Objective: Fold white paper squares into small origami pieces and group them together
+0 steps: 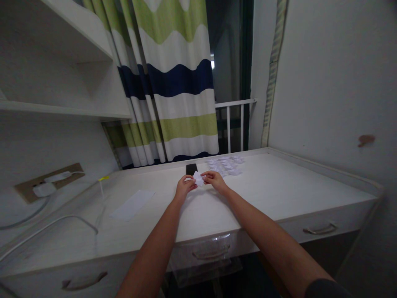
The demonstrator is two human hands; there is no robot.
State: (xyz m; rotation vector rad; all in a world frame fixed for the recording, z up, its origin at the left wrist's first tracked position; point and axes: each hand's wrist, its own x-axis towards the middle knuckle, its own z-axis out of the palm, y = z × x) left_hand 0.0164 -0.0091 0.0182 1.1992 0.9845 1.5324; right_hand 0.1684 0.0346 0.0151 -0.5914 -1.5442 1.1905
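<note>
Forearms [266,231] extend over white desk [279,182]; left hand [183,187] and right hand [216,181] both pinch small white paper [199,178] near black object [191,168]. Moving it likely calls for light, coordinated fingertips.

Desk [266,194]: pale, smooth, painted-wood look, faint sheen. Folded pieces [225,165] and sheet [133,205]: white paper, matt. Curtain [182,103]: woven cloth, matt, soft folds. Drawer handle [321,229]: metal look, slight shine. Bag [204,271]: clear plastic, glossy, wrinkled. Plug [45,189]: white plastic, smooth.
</note>
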